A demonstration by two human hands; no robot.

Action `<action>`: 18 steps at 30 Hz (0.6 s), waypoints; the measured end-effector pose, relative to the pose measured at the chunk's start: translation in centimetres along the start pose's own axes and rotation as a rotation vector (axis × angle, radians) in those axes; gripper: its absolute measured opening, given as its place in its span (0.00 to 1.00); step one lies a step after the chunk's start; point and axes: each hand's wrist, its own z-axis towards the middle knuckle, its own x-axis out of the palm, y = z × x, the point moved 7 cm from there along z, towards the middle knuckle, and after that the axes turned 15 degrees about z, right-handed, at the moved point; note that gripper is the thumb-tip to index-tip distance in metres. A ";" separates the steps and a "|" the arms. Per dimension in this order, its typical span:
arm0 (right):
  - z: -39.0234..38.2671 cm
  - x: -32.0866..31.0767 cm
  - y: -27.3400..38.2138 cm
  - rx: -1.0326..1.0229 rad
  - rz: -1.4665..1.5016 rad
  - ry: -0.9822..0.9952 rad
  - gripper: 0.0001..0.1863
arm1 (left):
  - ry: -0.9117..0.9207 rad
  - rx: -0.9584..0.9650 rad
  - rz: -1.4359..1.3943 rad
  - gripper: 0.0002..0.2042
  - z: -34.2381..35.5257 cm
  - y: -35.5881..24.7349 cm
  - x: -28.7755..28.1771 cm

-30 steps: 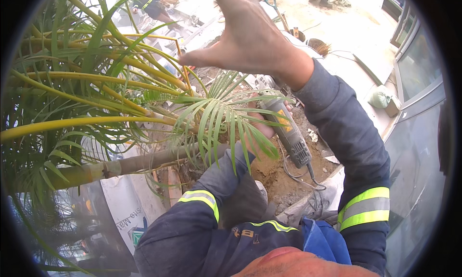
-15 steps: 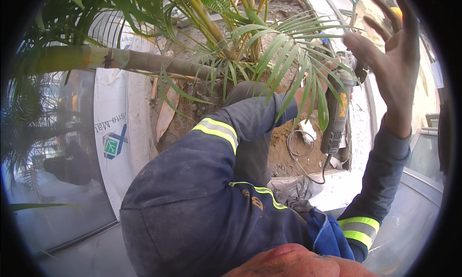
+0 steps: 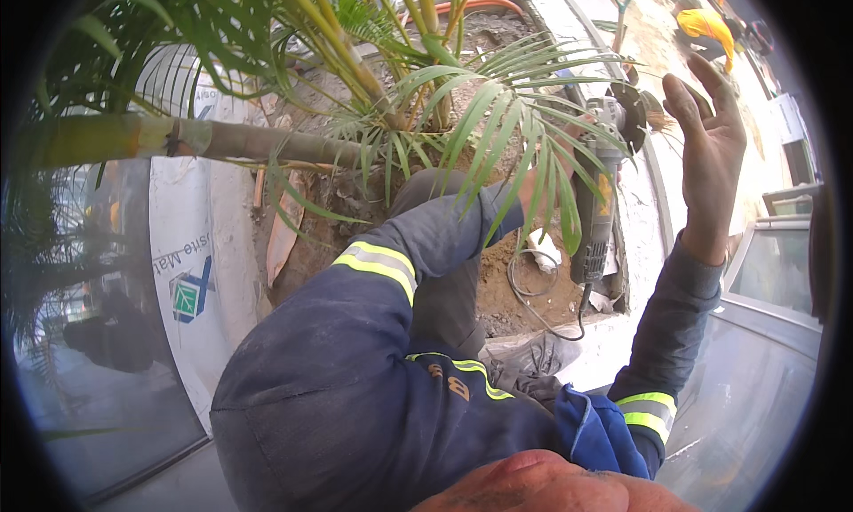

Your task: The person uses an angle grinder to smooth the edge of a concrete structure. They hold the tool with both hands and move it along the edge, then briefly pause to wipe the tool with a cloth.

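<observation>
An angle grinder (image 3: 597, 223) with a grey body and dark disc (image 3: 629, 116) sits upright along the inner edge of the planter. My left hand (image 3: 533, 188) reaches across my body and is closed around it near the head; palm leaflets (image 3: 480, 130) cover most of its fingers. The grinder's cord (image 3: 555, 332) loops down over the soil, beside a crumpled white scrap (image 3: 544, 251). To the right of the disc, my right hand (image 3: 713, 156) is raised in the air, fingers apart and slightly bent, holding nothing.
A thick palm trunk (image 3: 258, 143) leans across the left. White sheeting (image 3: 182, 236) and dark glass (image 3: 107, 334) stand beyond it. A pale ledge (image 3: 641, 236) borders the soil on the right, near a window frame (image 3: 773, 272). Behind are a shovel (image 3: 621, 14) and a bent-over person (image 3: 706, 30) in yellow.
My right hand has come down and inward, its fingers less spread. The whole view has shifted slightly, bringing the person in yellow further into sight. My left hand stays at the grinder.
</observation>
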 end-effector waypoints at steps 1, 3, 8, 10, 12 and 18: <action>0.3 -0.7 -0.4 -0.020 -0.014 -0.006 0.37 | 0.000 -0.012 0.005 0.38 -0.1 0.2 -0.1; 1.5 -2.1 -0.7 -0.028 -0.091 -0.022 0.37 | -0.002 -0.018 -0.007 0.38 0.8 0.3 -0.5; 3.3 -8.1 -7.0 0.288 0.307 -0.048 0.33 | -0.004 -0.067 -0.036 0.38 1.0 0.7 -0.1; 3.3 -8.5 -8.1 0.314 0.233 -0.018 0.35 | -0.025 -0.114 -0.008 0.39 0.2 0.7 -0.6; 2.9 -7.5 -8.2 0.310 0.134 0.054 0.33 | -0.073 -0.132 -0.003 0.40 -0.4 0.6 -1.2; 3.2 -1.9 -5.2 0.168 -0.032 0.258 0.31 | -0.145 -0.150 -0.025 0.41 -0.5 1.1 -2.1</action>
